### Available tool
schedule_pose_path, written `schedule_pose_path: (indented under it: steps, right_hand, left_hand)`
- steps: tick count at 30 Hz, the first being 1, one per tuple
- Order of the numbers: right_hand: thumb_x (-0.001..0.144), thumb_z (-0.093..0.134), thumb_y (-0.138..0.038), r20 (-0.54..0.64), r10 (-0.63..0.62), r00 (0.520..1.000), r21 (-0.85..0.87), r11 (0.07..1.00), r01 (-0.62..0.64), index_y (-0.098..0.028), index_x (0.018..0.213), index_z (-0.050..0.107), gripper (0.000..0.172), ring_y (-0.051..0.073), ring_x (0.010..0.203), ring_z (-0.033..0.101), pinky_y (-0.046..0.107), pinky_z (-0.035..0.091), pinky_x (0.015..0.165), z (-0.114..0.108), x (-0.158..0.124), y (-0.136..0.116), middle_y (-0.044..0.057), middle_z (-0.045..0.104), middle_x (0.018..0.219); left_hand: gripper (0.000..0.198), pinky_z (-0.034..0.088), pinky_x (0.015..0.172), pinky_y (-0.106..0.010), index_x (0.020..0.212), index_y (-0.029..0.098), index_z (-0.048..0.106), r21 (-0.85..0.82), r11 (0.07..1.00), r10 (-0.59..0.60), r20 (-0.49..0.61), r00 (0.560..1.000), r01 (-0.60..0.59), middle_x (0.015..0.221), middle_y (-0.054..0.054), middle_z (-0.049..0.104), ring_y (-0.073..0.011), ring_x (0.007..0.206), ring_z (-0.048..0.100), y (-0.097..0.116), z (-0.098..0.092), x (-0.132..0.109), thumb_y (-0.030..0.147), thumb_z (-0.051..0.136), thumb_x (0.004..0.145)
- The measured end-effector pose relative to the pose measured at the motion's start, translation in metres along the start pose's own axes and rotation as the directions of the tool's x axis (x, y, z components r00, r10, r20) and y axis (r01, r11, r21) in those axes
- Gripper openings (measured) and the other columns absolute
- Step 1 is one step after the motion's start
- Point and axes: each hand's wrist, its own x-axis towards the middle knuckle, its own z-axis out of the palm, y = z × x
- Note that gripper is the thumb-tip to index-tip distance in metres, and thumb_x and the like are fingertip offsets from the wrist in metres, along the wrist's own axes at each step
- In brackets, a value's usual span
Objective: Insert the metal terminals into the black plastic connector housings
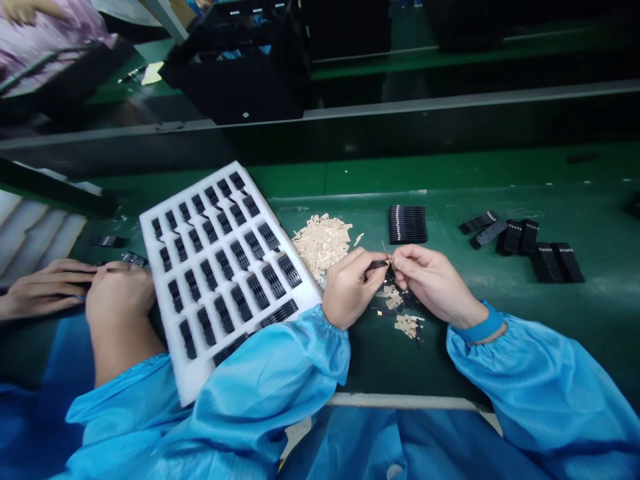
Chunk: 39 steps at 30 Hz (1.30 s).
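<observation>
Fingertips [396,259] of the right hand [435,280] pinch together at the tip of a slim black plastic part [379,265] clamped in the left hand [354,288]; flat beige metal pieces [323,243] lie just beyond, beside a white foam tray [185,200] of black plastic strips [225,263] on a green workbench [600,307].

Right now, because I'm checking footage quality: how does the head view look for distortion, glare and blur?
Head view: wide-angle stretching bends the grey bench rail and splays the white foam tray toward the edges; light glares faintly off the green bench mat; the pile of beige pieces looks slightly soft.
</observation>
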Motion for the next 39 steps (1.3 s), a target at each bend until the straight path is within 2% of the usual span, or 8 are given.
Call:
schedule_pose_path:
  steps: [4, 9, 12, 19, 25, 30, 37, 39]
  right_hand:
    - [0.087, 0.075, -0.037, -0.002, 0.024, 1.000, 0.126, 0.992, -0.023, -0.019, 0.087, 0.068, 0.019, 0.011, 0.066, 0.048, 0.025, 0.041, 0.060, 0.003, 0.000, 0.000, -0.001, 0.056, 0.075]
    - [0.087, 0.074, -0.040, -0.107, -0.013, 0.994, 0.039, 0.999, 0.018, -0.019, 0.088, 0.067, 0.022, 0.011, 0.065, 0.049, 0.025, 0.040, 0.059, 0.002, 0.001, 0.003, 0.000, 0.059, 0.079]
    - [0.088, 0.073, -0.041, -0.081, -0.016, 0.997, 0.018, 1.000, 0.018, -0.019, 0.090, 0.068, 0.022, 0.012, 0.066, 0.049, 0.026, 0.040, 0.060, 0.002, 0.001, 0.003, 0.000, 0.058, 0.077]
    - [0.090, 0.070, -0.043, -0.050, -0.086, 0.995, -0.119, 0.990, 0.079, -0.019, 0.090, 0.068, 0.023, 0.013, 0.066, 0.049, 0.027, 0.041, 0.062, 0.002, 0.000, 0.001, -0.001, 0.056, 0.073]
    - [0.091, 0.067, -0.047, -0.036, -0.074, 0.997, -0.198, 0.978, 0.066, -0.019, 0.089, 0.066, 0.028, 0.013, 0.065, 0.049, 0.028, 0.041, 0.062, 0.002, 0.000, 0.000, -0.001, 0.056, 0.071]
    - [0.091, 0.069, -0.044, 0.014, -0.021, 1.000, -0.111, 0.994, 0.022, -0.019, 0.087, 0.065, 0.025, 0.012, 0.066, 0.048, 0.027, 0.039, 0.062, 0.002, -0.001, 0.001, -0.001, 0.055, 0.072]
    - [0.090, 0.069, -0.043, -0.007, -0.001, 1.000, -0.019, 1.000, 0.001, -0.020, 0.086, 0.062, 0.025, 0.013, 0.066, 0.047, 0.026, 0.038, 0.060, 0.001, 0.001, 0.000, -0.001, 0.054, 0.075]
    - [0.090, 0.069, -0.044, -0.018, -0.018, 1.000, -0.084, 0.996, 0.016, -0.019, 0.086, 0.063, 0.025, 0.013, 0.066, 0.048, 0.027, 0.040, 0.061, 0.000, 0.000, 0.000, -0.001, 0.054, 0.074]
  left_hand:
    - [0.012, 0.049, 0.069, -0.025, 0.096, 0.020, 0.073, 0.012, 1.000, 0.017, -0.059, 0.998, -0.017, 0.079, -0.002, 0.069, -0.0116, 0.068, 0.059, 0.002, 0.001, -0.002, 0.021, 0.061, 0.092]
    - [0.017, 0.049, 0.068, -0.024, 0.104, 0.018, 0.074, 0.055, 0.998, 0.036, -0.148, 0.988, -0.028, 0.074, -0.001, 0.065, -0.0106, 0.064, 0.057, 0.002, 0.001, -0.004, 0.021, 0.061, 0.093]
    - [0.024, 0.050, 0.069, -0.024, 0.114, 0.020, 0.074, 0.064, 0.997, 0.044, -0.087, 0.995, -0.038, 0.075, -0.002, 0.064, -0.0114, 0.067, 0.059, 0.002, 0.001, -0.004, 0.022, 0.061, 0.094]
    - [0.014, 0.053, 0.070, -0.024, 0.097, 0.021, 0.075, -0.178, 0.974, -0.147, -0.011, 0.989, 0.143, 0.089, -0.003, 0.074, -0.0123, 0.076, 0.066, 0.004, 0.004, -0.002, 0.027, 0.065, 0.092]
    - [0.014, 0.048, 0.062, -0.024, 0.094, 0.021, 0.075, -0.084, 0.995, -0.057, -0.034, 0.998, 0.054, 0.076, -0.001, 0.068, -0.0108, 0.065, 0.060, 0.000, 0.004, -0.002, 0.020, 0.063, 0.089]
    - [0.014, 0.045, 0.060, -0.024, 0.090, 0.020, 0.074, -0.048, 0.999, -0.009, -0.072, 0.997, 0.006, 0.071, 0.000, 0.064, -0.0100, 0.061, 0.055, -0.001, 0.005, -0.003, 0.016, 0.061, 0.088]
    - [0.025, 0.053, 0.084, -0.028, 0.115, 0.021, 0.070, -0.233, 0.942, -0.256, -0.030, 0.966, 0.242, 0.109, -0.006, 0.074, -0.0169, 0.097, 0.068, 0.005, -0.001, 0.004, 0.030, 0.061, 0.093]
    - [0.021, 0.053, 0.085, -0.028, 0.106, 0.019, 0.071, -0.302, 0.909, -0.297, 0.013, 0.955, 0.287, 0.103, -0.005, 0.074, -0.0170, 0.096, 0.068, 0.005, -0.004, 0.007, 0.033, 0.063, 0.092]
